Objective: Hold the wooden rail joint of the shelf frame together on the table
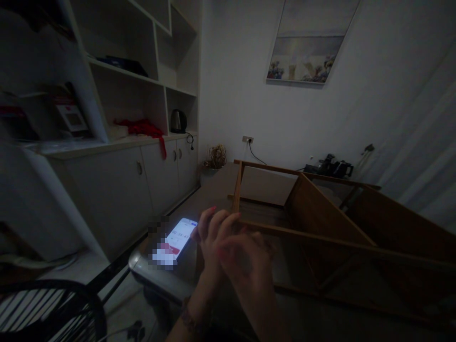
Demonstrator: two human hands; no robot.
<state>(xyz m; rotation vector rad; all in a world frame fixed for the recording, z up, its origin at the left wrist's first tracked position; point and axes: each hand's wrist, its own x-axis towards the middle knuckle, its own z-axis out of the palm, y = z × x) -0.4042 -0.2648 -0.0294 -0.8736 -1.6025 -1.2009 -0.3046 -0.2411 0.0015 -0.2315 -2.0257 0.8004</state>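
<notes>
A wooden shelf frame (302, 237) lies on its side on the table in front of me. My left hand (215, 232), with a bracelet on its wrist, is at the frame's near left corner, its fingers bent inward. Close beside it and overlapping it is my right hand (251, 259), slightly blurred, with thumb and fingers curled together. Whatever is between the fingers of either hand is hidden or too small to make out. A lit phone (180, 240) showing a running timer lies left of my left hand, partly covered by a pixelated patch.
White cabinets with shelves (142, 175) line the left wall, holding a kettle (178, 121) and red cloth (142, 128). A dark slatted chair (50, 308) stands at lower left. Behind the frame are dried plants (216, 156), a wall socket (247, 139) with a cord, and dark appliances (333, 166).
</notes>
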